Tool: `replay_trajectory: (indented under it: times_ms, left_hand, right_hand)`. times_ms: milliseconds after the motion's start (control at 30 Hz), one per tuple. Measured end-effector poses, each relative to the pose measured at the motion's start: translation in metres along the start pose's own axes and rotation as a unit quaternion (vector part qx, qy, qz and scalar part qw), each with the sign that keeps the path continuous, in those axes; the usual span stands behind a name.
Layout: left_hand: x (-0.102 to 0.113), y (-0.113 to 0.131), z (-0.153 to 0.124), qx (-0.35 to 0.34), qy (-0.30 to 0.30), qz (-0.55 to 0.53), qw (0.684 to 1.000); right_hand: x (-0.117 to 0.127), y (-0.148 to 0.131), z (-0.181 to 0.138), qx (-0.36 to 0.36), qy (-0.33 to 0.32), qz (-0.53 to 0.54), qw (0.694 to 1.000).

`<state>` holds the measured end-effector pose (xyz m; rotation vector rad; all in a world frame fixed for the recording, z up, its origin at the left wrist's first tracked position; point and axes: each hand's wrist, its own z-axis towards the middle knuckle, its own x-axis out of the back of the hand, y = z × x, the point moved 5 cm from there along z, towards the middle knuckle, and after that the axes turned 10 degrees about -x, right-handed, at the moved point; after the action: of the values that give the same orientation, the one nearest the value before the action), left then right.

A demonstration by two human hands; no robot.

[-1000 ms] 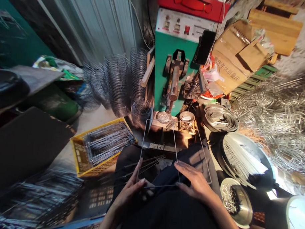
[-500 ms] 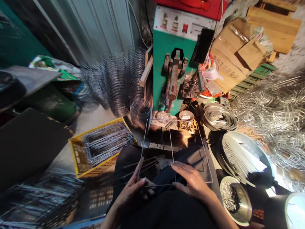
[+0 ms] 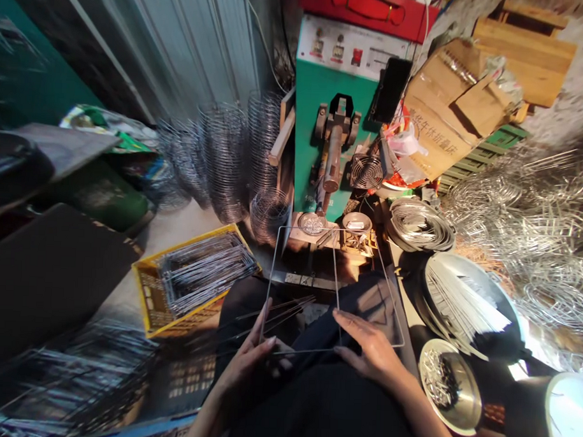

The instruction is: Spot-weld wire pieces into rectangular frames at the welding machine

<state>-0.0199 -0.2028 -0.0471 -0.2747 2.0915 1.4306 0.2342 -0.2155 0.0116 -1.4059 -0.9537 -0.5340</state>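
Observation:
I hold a thin rectangular wire frame [image 3: 334,264] flat over my lap, its far edge near the base of a green spot-welding machine [image 3: 337,112]. My left hand [image 3: 251,357] pinches the frame's near left corner, with the fingers closed on the wire. My right hand [image 3: 369,349] grips the near edge and the middle wire of the frame. Several loose straight wire rods [image 3: 278,312] lie across my dark-clothed lap under the frame.
A yellow crate [image 3: 148,299] of wire parts sits on the left. Coiled wire springs [image 3: 226,159] stand behind it. A metal basin of straight rods [image 3: 465,301] and a small steel bowl [image 3: 451,383] are on the right. Cardboard boxes [image 3: 448,115] and piles of wire rings [image 3: 535,220] lie beyond.
The frame and both hands have barely shifted. The view has swayed slightly left and back.

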Motion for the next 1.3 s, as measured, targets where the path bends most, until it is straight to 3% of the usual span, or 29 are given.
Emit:
replay_trajectory:
  times_ms: [133, 333, 600, 867, 1300]
  left_hand:
    - [0.000, 0.004, -0.002, -0.013, -0.014, 0.003, 1.000]
    - [0.001, 0.007, -0.007, -0.016, 0.007, -0.008, 1.000]
    - [0.003, 0.007, -0.005, -0.029, 0.002, 0.028, 0.999]
    - [0.004, 0.005, -0.001, -0.050, 0.009, -0.003, 0.999]
    - [-0.001, 0.012, 0.004, -0.043, 0.011, -0.001, 0.999]
  right_hand:
    - [-0.011, -0.003, 0.005, -0.004, -0.043, 0.006, 0.999]
    - [-0.006, -0.010, 0.013, -0.021, -0.080, 0.002, 0.997]
    - [-0.002, -0.009, 0.014, -0.001, -0.063, 0.027, 0.998]
    - [0.004, -0.010, 0.018, 0.020, -0.060, 0.025, 0.998]
    - [0.010, -0.009, 0.026, 0.010, -0.062, 0.025, 0.998]
